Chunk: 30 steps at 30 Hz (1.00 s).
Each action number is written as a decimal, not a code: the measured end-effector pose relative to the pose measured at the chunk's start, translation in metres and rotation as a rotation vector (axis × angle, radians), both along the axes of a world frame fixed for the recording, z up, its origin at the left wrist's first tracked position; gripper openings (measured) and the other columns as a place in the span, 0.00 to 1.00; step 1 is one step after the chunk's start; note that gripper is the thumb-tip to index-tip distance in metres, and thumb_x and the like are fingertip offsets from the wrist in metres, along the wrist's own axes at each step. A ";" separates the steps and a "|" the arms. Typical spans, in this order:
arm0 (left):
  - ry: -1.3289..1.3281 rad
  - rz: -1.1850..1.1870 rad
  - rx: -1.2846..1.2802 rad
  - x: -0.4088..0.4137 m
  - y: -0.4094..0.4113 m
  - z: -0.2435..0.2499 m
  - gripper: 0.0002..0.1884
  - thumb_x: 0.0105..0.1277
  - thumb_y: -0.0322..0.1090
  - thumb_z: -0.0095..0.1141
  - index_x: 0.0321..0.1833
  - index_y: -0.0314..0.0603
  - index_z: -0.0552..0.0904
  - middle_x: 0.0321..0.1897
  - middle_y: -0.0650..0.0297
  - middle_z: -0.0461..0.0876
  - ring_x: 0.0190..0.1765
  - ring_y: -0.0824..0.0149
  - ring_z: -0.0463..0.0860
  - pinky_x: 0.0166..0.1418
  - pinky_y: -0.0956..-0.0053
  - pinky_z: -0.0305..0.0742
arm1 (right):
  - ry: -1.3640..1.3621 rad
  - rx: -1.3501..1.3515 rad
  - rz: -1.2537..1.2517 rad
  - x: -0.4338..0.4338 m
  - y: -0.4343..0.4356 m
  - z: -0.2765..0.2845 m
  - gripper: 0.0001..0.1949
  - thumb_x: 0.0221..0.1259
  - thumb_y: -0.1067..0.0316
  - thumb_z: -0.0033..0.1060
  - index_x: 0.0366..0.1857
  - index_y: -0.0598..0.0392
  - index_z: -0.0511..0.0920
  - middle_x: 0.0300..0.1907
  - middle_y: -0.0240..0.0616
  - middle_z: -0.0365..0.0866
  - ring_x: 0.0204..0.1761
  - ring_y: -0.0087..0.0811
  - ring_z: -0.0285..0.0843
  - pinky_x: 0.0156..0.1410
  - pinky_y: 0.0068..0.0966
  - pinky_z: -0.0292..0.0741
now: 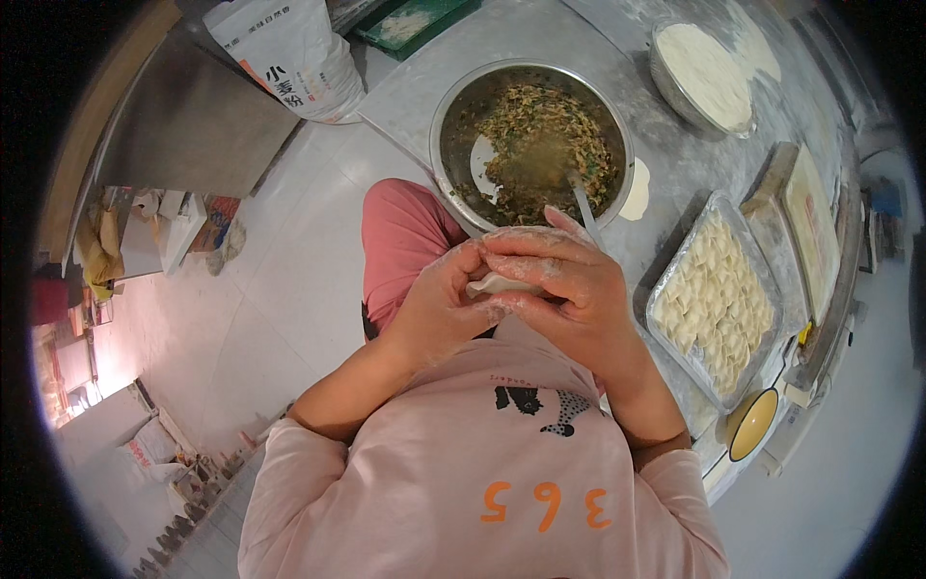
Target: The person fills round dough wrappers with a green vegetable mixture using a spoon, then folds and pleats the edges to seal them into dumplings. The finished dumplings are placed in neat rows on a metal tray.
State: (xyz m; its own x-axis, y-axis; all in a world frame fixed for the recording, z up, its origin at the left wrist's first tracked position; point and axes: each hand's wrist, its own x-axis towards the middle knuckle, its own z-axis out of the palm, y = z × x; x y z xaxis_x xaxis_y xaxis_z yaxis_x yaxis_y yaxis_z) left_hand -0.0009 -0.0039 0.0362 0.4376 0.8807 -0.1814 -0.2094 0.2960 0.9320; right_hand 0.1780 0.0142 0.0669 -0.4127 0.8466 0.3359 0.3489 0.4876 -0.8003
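Note:
My left hand (448, 304) and my right hand (571, 282), both dusted with flour, meet in front of my chest. Between them they grip a pale dough dumpling (499, 284), its edge pinched by fingers and thumbs; part of it is hidden by the fingers. Just beyond the hands stands a steel bowl (443, 152) of chopped green and brown filling (535, 137), with the handle of a utensil (584, 206) leaning over the near side. A flat round dough wrapper (636, 192) lies against the bowl's right side. To the right, a tray (669, 347) holds rows of dumplings (712, 304).
A bowl of flour (705, 76) stands at the back right of the floury table (405, 94). Beyond the tray are a wooden block (774, 210) and a flat pale panel (814, 231). A yellow bowl (754, 425) sits near right, a flour sack (296, 65) and green tray (412, 25) back left.

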 end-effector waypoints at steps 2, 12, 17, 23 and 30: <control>0.036 -0.041 0.035 -0.002 0.000 -0.003 0.23 0.62 0.21 0.56 0.62 0.35 0.71 0.57 0.66 0.76 0.58 0.73 0.74 0.61 0.77 0.71 | -0.011 0.001 -0.004 -0.001 0.000 0.001 0.09 0.48 0.67 0.74 0.34 0.48 0.83 0.49 0.30 0.84 0.53 0.33 0.82 0.69 0.49 0.64; 0.004 -0.023 -0.051 -0.002 -0.001 -0.005 0.22 0.62 0.20 0.54 0.61 0.35 0.72 0.54 0.66 0.76 0.55 0.76 0.75 0.57 0.79 0.71 | -0.005 0.085 -0.023 -0.004 0.001 -0.005 0.07 0.49 0.66 0.72 0.30 0.49 0.81 0.48 0.28 0.83 0.51 0.33 0.81 0.69 0.53 0.62; 0.011 -0.047 -0.027 -0.004 -0.001 -0.004 0.22 0.62 0.19 0.53 0.61 0.36 0.72 0.53 0.67 0.76 0.54 0.76 0.74 0.56 0.80 0.71 | 0.019 0.027 -0.058 -0.012 0.000 0.001 0.06 0.50 0.64 0.71 0.31 0.49 0.83 0.50 0.29 0.83 0.52 0.34 0.81 0.69 0.53 0.62; 0.071 -0.032 -0.020 -0.002 -0.001 -0.001 0.20 0.63 0.20 0.53 0.60 0.37 0.73 0.53 0.67 0.76 0.53 0.76 0.75 0.55 0.80 0.72 | -0.049 0.100 -0.002 -0.009 0.002 -0.008 0.09 0.49 0.66 0.72 0.35 0.51 0.84 0.51 0.31 0.83 0.52 0.34 0.81 0.70 0.50 0.62; -0.491 -0.035 -0.394 -0.008 0.000 -0.004 0.22 0.68 0.36 0.60 0.61 0.39 0.71 0.54 0.63 0.78 0.54 0.69 0.79 0.56 0.72 0.77 | 0.322 -0.236 -0.018 -0.013 -0.005 -0.001 0.22 0.59 0.74 0.60 0.59 0.62 0.74 0.60 0.48 0.77 0.58 0.37 0.78 0.66 0.33 0.70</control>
State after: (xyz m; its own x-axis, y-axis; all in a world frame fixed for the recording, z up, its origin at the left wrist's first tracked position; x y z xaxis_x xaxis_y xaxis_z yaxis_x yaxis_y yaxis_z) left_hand -0.0085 -0.0036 0.0319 0.5797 0.7724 -0.2596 -0.5694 0.6119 0.5490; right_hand 0.1646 0.0095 0.0658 -0.3027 0.9220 0.2414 0.0687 0.2737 -0.9594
